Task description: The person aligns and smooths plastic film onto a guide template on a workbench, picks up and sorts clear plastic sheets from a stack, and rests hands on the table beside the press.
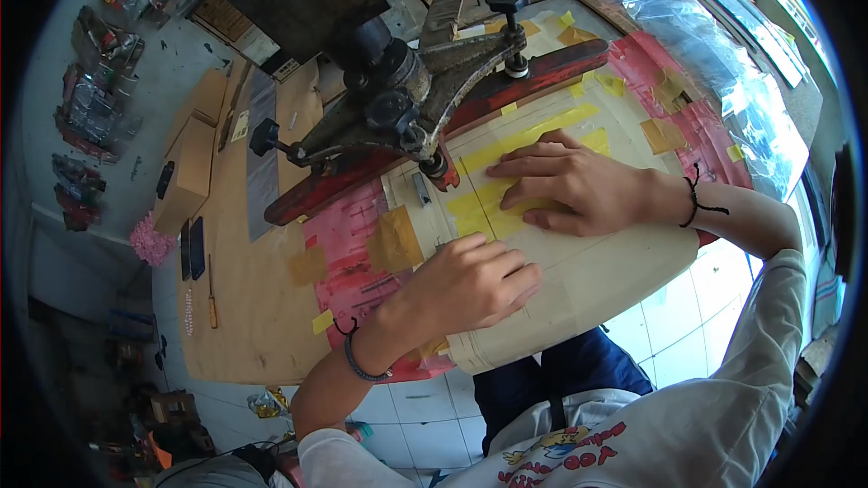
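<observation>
"So, which step is this?"
"Looks like steadying: your left hand point(475, 282) is curled on the cream sheet point(597, 276), grip hidden from me; your right hand point(574, 185) lies spread on yellow tape point(468, 214), grasping nothing. Sheet sits under both, beside the red bar point(542, 77). I'd say next move calls for even pressure."
"Any writing?"
"Red lettering point(589, 463) on your shirt point(705, 434), too skewed to read; far carton point(258, 41), print too small."

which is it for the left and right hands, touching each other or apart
Apart. The head view shows a strip of the pale board between the left hand and the right hand.
</observation>
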`<state>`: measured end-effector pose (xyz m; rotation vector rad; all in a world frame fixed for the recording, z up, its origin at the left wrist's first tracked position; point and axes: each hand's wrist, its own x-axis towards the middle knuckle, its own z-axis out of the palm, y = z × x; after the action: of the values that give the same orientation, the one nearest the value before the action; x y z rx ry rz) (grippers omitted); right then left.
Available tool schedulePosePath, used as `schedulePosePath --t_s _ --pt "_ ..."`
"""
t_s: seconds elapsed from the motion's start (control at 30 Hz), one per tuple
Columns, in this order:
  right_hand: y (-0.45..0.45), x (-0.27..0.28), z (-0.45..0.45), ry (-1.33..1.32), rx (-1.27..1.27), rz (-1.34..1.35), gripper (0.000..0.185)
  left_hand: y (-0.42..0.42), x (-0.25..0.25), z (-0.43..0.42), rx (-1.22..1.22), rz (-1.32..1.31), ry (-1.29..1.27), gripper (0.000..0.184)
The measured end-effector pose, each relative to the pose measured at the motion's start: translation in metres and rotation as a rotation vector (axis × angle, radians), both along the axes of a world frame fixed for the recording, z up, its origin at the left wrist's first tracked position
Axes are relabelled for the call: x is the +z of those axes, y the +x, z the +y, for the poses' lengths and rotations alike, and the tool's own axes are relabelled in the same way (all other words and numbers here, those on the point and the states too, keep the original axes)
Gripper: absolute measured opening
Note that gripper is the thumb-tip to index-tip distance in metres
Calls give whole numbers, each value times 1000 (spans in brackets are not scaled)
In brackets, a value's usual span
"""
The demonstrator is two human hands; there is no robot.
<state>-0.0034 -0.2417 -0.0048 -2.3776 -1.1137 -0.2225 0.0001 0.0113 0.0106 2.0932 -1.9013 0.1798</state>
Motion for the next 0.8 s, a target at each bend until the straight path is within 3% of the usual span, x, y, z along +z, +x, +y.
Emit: schedulePosePath --t_s 0.8 --pt "-2 -4 -2 29 6 -39 24 1 2 -3 10 52 -27 13"
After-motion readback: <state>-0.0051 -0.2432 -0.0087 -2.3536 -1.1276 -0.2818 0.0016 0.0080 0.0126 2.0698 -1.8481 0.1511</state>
